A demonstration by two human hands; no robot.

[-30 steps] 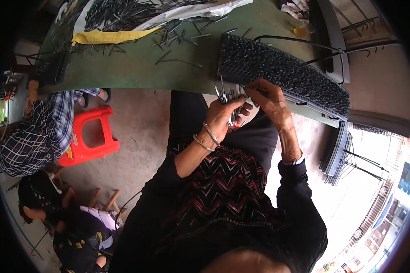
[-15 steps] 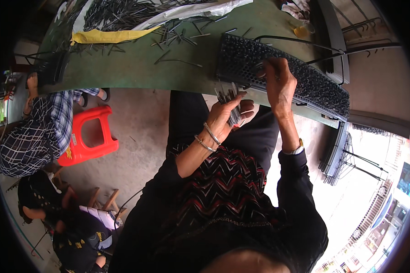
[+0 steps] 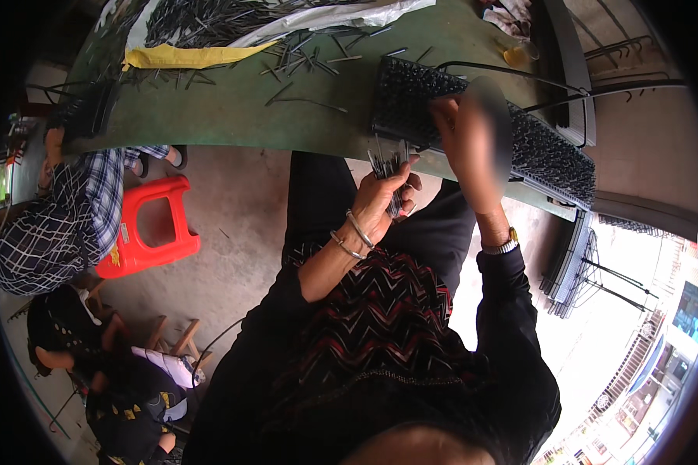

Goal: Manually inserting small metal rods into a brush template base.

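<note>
My left hand (image 3: 381,198) is closed around a bundle of thin dark sticks (image 3: 390,160) in front of the table edge, their ends poking up past the fingers. Over a long black rack (image 3: 554,149), my right hand (image 3: 471,147) has its thumb and fingers bent together. Whatever may be between those fingertips is too small to make out, and part of this hand is blurred. The rack is densely filled with small dark pieces and lies along the right part of the green table (image 3: 233,116). The right hand covers its middle.
A heap of dark sticks (image 3: 209,23) lies on a white sheet with a yellow edge (image 3: 194,57), loose ones scattered beside it. Black wire hooks (image 3: 512,71) arch over the rack. A red stool (image 3: 136,256) stands at left, near other people. More racks (image 3: 570,263) are at right.
My right hand has turned and shifted slightly, with its fingertips now farther left over the rack. My left hand stays nearly in place with its bundle of sticks.
</note>
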